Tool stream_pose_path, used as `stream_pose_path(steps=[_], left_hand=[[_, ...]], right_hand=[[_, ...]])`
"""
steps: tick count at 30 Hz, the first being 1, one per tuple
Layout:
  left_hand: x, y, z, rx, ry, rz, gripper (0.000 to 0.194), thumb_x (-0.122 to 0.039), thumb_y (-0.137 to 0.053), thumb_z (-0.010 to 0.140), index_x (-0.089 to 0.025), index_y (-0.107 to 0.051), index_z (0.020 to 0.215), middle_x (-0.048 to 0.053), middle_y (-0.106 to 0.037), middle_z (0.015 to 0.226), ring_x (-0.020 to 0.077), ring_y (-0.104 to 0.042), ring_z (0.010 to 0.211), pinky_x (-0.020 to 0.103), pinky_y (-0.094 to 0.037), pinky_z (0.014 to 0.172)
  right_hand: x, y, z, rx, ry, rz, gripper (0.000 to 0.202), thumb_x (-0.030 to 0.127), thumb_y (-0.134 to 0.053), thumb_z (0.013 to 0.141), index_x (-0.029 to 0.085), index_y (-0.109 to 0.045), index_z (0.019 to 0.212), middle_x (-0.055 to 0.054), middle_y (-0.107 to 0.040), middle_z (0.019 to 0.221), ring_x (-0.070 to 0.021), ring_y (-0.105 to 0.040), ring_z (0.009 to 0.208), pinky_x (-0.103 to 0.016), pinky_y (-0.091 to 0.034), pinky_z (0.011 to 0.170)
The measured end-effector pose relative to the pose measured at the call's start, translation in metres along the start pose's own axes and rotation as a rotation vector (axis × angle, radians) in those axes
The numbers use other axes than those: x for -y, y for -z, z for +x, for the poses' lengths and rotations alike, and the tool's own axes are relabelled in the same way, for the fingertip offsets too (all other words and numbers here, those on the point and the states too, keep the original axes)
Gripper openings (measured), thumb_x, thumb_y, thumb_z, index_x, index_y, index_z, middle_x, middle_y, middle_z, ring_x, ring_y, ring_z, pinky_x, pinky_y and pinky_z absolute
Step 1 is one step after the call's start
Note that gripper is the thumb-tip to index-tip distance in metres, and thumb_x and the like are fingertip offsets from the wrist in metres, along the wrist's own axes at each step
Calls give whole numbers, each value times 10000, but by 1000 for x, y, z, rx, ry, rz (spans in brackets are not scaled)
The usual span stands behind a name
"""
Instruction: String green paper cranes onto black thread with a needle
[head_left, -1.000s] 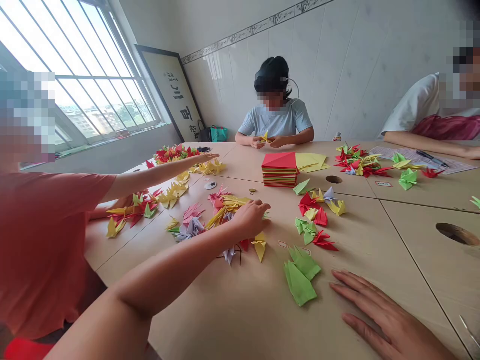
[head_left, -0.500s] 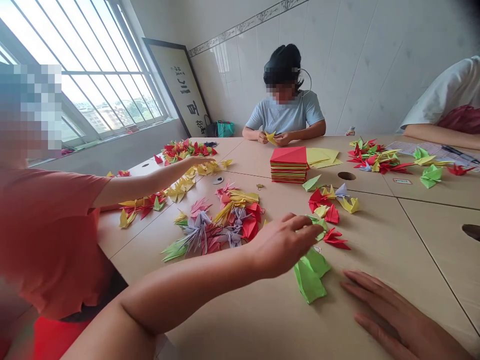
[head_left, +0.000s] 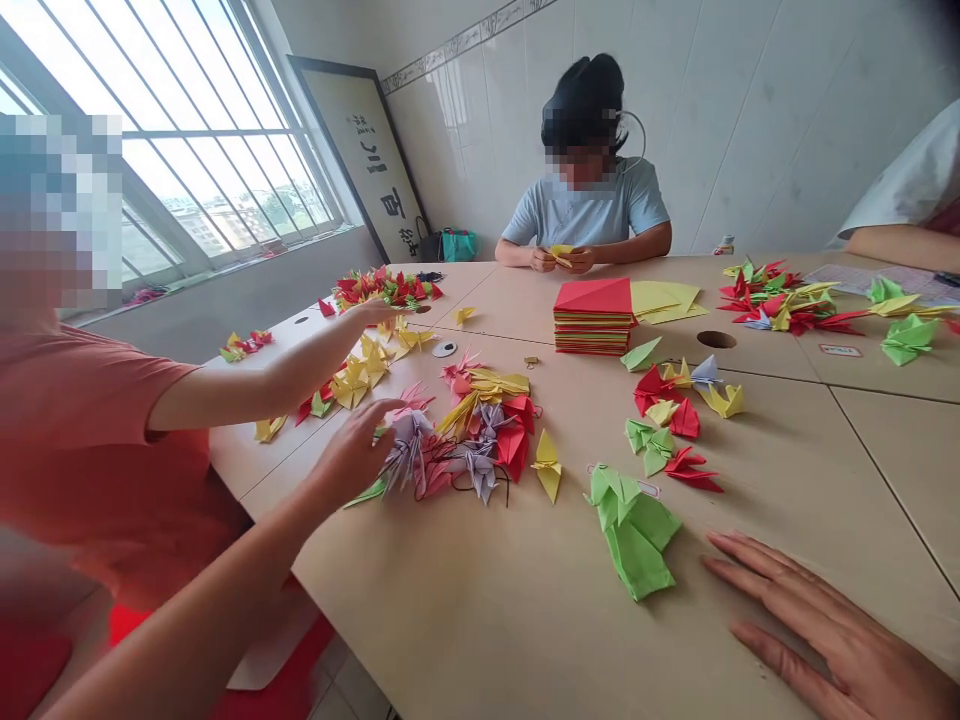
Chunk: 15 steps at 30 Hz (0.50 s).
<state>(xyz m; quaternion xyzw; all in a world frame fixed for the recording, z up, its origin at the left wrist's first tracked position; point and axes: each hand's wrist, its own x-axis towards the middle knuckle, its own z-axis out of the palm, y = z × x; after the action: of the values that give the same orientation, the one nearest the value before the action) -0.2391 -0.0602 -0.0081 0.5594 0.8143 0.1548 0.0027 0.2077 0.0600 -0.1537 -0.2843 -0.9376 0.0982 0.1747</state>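
My left hand (head_left: 349,460) hovers at the left edge of a heap of pink, lilac, yellow and red folded paper cranes (head_left: 480,430). Its fingers look apart, with a bit of green paper beside the fingertips. Flat on the table (head_left: 480,620), my right hand (head_left: 832,630) has its fingers spread and holds nothing. Several light green folded papers (head_left: 637,540) lie just left of it. Behind them are small green cranes (head_left: 656,450) and a red one (head_left: 691,468). A yellow crane (head_left: 547,467) sits right of the heap.
A stack of red, yellow and green paper (head_left: 592,318) stands mid-table. Across from me a person folds yellow paper (head_left: 561,257). At left, another person's arm (head_left: 255,395) reaches over yellow cranes (head_left: 360,375). More cranes (head_left: 787,300) lie at the back right.
My left hand has swung left, from above the small green cranes to the colourful heap. My right hand stays on the table. The person at left has drawn the reaching arm back slightly.
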Motion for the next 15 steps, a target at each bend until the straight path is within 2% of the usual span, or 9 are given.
stream_pose_path(steps=[3, 5, 8, 10, 12, 15], left_hand=[[40, 2, 13, 128, 128, -11, 246, -221, -515, 867, -145, -587, 1090, 113, -634, 1101, 260, -595, 1027, 467, -472, 895], [52, -2, 19, 214, 152, -38, 240, -260, -557, 870, -152, -590, 1082, 89, -620, 1112, 223, -604, 984, 440, -493, 857], [54, -10, 23, 282, 179, -94, 257, -296, -552, 879, -158, -584, 1093, 74, -607, 1120, 208, -604, 953, 413, -509, 816], [49, -12, 24, 292, 203, -151, 240, -301, -556, 875, -145, -596, 1054, 65, -618, 1072, 203, -610, 914, 397, -515, 785], [44, -9, 24, 279, 229, -235, 233, -312, -564, 867, -137, -600, 1015, 46, -633, 965, 180, -615, 824, 365, -517, 731], [38, 6, 26, 226, 258, -403, 316, -368, -587, 826, -141, -586, 1045, 24, -629, 809, 156, -595, 709, 307, -497, 651]], right_hand=[[-3, -3, 0, -9, 1, 4, 510, 392, -399, 906, 325, -346, 1408, 1, -377, 1461, -270, -424, 1289, -472, -503, 944], [-5, -4, 1, -38, 15, -13, 506, 417, -419, 891, 323, -392, 1387, -5, -406, 1444, -284, -449, 1269, -486, -510, 927], [-7, -4, 2, -64, 27, -37, 497, 448, -455, 867, 309, -471, 1344, -19, -458, 1408, -300, -492, 1230, -478, -523, 907], [-5, -2, 2, -35, 1, -44, 494, 443, -462, 868, 295, -485, 1339, -23, -461, 1406, -298, -479, 1241, -469, -505, 936], [-3, 0, 2, 8, -33, -40, 488, 425, -459, 879, 291, -477, 1348, -20, -447, 1416, -288, -451, 1266, -454, -480, 974], [0, 2, 2, 10, -47, -22, 479, 424, -451, 883, 297, -481, 1344, -16, -449, 1415, -279, -446, 1270, -430, -478, 984]])
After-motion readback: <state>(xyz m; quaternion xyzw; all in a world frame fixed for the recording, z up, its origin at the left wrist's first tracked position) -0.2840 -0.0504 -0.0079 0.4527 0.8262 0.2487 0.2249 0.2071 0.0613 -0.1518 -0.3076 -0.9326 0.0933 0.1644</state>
